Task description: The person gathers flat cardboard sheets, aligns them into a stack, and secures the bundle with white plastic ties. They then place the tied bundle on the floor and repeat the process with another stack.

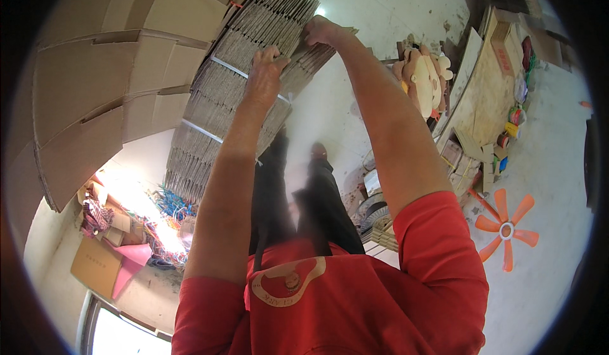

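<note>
A long stack of flattened grey-brown cardboard (pixel 219 104) stretches in front of me, its many edges facing up. White straps (pixel 229 67) run across it in several places. Over the middle of the stack's far half is my left hand (pixel 266 76), fingers curled inward at the cardboard edges; what lies between them is hidden. Farther off and to the right, my right hand (pixel 322 31) is closed on cardboard pieces (pixel 311 60) at the stack's right side. These pieces lean apart from the main rows, leaving a dark gap between.
Tall piles of brown cardboard (pixel 95 69) rise at the left. To the right are a plush toy (pixel 424 79), a worktop (pixel 472 101) with small items along its edge, and an orange fan (pixel 506 230). Tangled blue and red strands (pixel 171 209) lie at lower left.
</note>
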Available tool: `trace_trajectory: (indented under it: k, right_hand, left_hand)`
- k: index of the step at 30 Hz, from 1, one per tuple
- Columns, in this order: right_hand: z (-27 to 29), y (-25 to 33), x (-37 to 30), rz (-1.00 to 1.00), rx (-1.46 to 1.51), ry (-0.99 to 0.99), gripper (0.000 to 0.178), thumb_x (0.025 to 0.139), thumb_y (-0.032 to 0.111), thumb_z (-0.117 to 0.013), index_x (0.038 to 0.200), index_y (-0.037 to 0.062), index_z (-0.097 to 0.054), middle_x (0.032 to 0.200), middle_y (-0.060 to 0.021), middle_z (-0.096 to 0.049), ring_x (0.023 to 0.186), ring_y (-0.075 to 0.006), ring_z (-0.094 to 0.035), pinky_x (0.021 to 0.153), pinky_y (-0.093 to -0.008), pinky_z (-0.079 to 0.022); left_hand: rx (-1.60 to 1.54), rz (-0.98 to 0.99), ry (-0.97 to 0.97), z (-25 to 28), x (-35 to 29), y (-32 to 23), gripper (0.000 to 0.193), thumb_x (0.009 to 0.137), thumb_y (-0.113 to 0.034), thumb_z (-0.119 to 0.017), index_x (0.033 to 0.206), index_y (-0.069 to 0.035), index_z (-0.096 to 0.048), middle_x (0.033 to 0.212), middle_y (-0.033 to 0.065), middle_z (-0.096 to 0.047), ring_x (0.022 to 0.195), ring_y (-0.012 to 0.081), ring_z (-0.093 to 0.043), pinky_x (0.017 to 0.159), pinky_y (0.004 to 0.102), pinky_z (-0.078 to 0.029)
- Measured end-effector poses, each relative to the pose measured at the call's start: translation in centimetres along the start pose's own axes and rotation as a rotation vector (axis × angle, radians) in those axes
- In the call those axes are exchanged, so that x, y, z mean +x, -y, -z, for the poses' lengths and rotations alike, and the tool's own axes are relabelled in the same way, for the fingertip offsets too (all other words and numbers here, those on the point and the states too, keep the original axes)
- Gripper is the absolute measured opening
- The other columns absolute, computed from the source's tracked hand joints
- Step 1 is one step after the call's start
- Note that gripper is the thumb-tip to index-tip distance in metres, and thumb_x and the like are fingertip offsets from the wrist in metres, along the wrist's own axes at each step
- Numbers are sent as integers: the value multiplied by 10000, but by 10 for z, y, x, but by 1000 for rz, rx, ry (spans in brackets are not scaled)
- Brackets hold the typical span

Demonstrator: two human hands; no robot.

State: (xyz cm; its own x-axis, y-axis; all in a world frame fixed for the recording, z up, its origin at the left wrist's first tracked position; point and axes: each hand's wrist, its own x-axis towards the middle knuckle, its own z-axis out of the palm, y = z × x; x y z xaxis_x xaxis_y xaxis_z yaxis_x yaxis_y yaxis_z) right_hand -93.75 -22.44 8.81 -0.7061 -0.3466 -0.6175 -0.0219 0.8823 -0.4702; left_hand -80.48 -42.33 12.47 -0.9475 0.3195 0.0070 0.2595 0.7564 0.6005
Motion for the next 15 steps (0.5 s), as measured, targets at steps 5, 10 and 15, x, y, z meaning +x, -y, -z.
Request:
trace_trajectory:
  k: [5, 10, 15]
  right_hand:
    - [-9, -4, 6, -23, 216, -71, 455, 605, 217, -784, 998, 3, -704, 976, -155, -693, 899, -253, -652, 779, -361, -525]
    - [-30, -19, 18, -208, 134, -303, 416, 593, 200, -803, 956, 15, -717, 877, -131, -705, 813, -245, -656, 766, -359, -519]
    - [-17, -14, 9, -71, 203, -149, 463, 604, 237, -800, 1001, 20, -704, 942, -136, -701, 892, -265, -656, 804, -356, -515]
  left_hand:
    - [-14, -6, 4, 0, 0, 1, 415, 719, 137, -588, 1064, -60, -711, 1155, 131, -528, 1063, 323, -496, 951, 403, -459]
    - [-42, -84, -87, -11, 5, 1, 496, 656, 203, -584, 1054, -66, -707, 1081, 120, -533, 1026, 328, -490, 872, 421, -451]
    - [-59, -33, -53, -3, 0, 3, 495, 650, 207, -593, 1043, -69, -715, 1075, 118, -535, 1021, 330, -493, 867, 423, -454]
